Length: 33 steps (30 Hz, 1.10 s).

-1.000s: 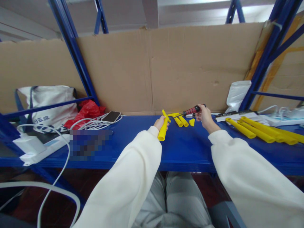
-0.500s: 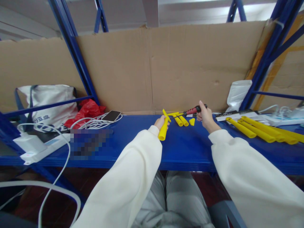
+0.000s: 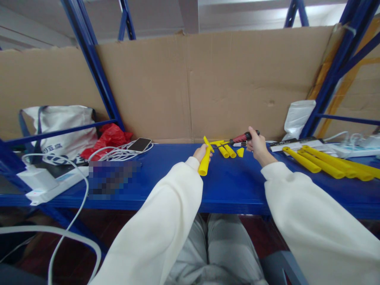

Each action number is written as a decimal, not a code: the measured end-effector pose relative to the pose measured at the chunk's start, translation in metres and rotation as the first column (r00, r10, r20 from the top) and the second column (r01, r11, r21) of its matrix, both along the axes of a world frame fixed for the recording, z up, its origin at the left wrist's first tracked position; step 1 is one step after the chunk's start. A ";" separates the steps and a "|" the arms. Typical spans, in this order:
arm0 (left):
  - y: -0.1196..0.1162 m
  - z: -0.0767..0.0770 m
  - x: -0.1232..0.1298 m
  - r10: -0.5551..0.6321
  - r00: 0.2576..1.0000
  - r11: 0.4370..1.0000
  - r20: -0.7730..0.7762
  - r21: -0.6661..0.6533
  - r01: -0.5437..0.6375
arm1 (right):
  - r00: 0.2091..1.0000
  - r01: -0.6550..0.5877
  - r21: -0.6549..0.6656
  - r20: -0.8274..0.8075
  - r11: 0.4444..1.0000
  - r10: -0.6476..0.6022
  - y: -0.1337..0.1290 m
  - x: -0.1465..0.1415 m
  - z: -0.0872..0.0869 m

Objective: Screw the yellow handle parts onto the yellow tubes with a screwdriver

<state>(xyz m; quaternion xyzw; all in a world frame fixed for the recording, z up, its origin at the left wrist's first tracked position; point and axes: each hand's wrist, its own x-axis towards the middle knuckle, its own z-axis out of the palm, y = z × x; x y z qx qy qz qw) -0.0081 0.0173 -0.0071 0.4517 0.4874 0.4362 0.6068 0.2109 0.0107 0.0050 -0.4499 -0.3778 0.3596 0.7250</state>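
Note:
My left hand is closed around a yellow plastic tube with a flared, hollow lower end. My right hand grips the red and black handle of a screwdriver. Its dark shaft points left, and the tip meets the upper part of the tube in my left hand; the exact contact is too small to make out. Just behind the shaft, several yellow tubes lie on the blue shelf. A small yellow piece rests beside them, between my hands.
More yellow tubes lie at the right. On the left are a phone, coiled white cables, a power strip, a red plastic bag and a white cloth bag. A cardboard sheet stands behind.

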 end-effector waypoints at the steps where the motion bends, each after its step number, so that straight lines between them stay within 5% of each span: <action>1: 0.000 0.000 0.000 0.000 1.000 1.000 0.007 -0.003 0.000 | 1.000 -0.003 0.003 0.000 1.000 0.003 0.000 0.000 0.000; 33: 0.000 -0.001 0.000 0.018 1.000 1.000 0.016 0.004 -0.018 | 0.996 0.054 -0.046 0.068 0.997 -0.051 -0.004 -0.003 0.004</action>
